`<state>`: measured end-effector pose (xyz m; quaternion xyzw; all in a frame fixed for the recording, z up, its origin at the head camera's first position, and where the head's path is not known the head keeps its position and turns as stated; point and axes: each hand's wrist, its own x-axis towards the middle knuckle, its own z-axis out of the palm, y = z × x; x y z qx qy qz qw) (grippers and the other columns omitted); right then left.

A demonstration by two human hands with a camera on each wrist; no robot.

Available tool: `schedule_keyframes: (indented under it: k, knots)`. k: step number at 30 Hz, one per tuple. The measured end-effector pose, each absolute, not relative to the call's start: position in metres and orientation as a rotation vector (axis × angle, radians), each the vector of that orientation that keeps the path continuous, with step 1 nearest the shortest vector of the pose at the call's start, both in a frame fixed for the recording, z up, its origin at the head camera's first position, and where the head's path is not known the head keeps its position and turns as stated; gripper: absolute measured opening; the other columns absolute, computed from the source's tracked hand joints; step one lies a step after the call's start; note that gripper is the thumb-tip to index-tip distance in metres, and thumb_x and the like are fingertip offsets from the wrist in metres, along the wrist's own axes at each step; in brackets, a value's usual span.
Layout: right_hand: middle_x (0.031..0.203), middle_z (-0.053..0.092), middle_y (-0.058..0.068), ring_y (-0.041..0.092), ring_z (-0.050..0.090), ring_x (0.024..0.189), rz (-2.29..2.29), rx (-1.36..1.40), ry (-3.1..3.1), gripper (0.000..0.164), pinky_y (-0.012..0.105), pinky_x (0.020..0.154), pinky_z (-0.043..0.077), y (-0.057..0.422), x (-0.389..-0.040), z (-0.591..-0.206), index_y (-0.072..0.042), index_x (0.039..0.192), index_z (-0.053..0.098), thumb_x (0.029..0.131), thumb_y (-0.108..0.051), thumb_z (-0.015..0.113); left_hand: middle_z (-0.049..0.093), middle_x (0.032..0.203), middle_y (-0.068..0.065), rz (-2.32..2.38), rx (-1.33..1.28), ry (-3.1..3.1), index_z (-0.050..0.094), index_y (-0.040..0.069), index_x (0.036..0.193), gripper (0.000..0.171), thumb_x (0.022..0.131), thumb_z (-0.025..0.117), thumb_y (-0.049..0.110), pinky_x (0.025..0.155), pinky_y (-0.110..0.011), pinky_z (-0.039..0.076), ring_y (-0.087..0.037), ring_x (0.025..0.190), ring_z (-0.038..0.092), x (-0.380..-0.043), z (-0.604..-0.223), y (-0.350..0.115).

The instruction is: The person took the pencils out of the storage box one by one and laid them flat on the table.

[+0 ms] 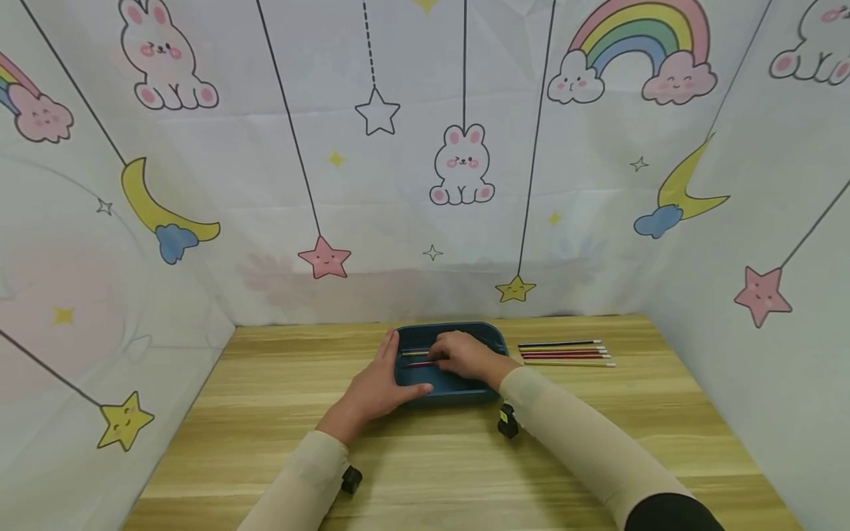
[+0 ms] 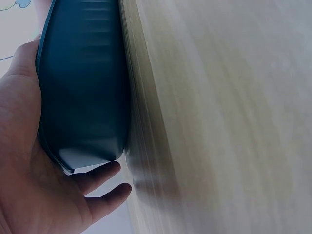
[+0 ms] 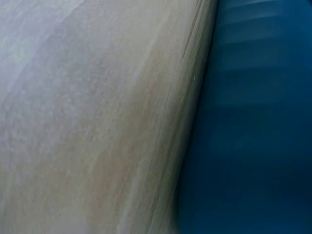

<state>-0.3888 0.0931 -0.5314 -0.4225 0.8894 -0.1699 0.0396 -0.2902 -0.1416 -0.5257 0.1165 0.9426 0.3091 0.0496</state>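
A dark blue tray (image 1: 458,399) sits at the back middle of the wooden table. My left hand (image 1: 374,387) lies along its left end, fingers straight and spread, with the thumb reaching over the near rim. In the left wrist view, the fingers (image 2: 105,202) extend beside the end of the tray (image 2: 83,97). Reaching inside the tray, my right hand (image 1: 470,358) has bent fingers and pinches a red pencil (image 1: 417,364). Other thin pencils (image 1: 413,353) lie behind it, partly covered by that hand. The right wrist view shows only the tray wall (image 3: 248,146) and table.
To the right of the tray, several pencils (image 1: 564,353) in dark, yellow and red lie side by side, white ends pointing right. A white printed cloth (image 1: 398,221) encloses the table (image 1: 279,398) at the back and both sides.
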Motion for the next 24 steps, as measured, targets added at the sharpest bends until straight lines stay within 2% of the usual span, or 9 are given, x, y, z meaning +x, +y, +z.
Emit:
schedule_keyframes:
  k: [7,14,24]
  knots:
    - [0.106,0.073,-0.001,0.015,0.069,0.095,-0.52,-1.294,2.743,0.015,0.036,0.086,0.059,0.095,-0.391,-0.532,-0.014,0.114,0.086,0.1,-0.009,0.082,0.001,0.187,-0.009,0.942,0.357,2.87,0.005,0.008,0.179,0.131,0.092,0.076,0.077,0.111,-0.061,0.052,-0.044,0.151,0.051,-0.29,-0.523,-0.14]
    - [0.107,0.072,0.002,0.017,0.069,0.095,-0.602,-1.284,2.707,0.015,0.036,0.086,0.06,0.097,-0.389,-0.526,-0.009,0.115,0.085,0.1,-0.006,0.08,0.001,0.186,-0.01,0.92,0.353,2.885,0.006,0.008,0.179,0.132,0.092,0.076,0.077,0.112,-0.061,0.052,-0.044,0.152,0.051,-0.291,-0.525,-0.14]
    - [0.109,0.074,0.003,0.016,0.067,0.096,-0.702,-1.275,2.684,0.017,0.037,0.088,0.06,0.103,-0.387,-0.508,-0.008,0.115,0.084,0.1,-0.002,0.077,0.003,0.187,-0.01,0.921,0.339,2.889,0.006,0.009,0.179,0.13,0.092,0.078,0.074,0.115,-0.063,0.049,-0.045,0.155,0.047,-0.291,-0.525,-0.14]
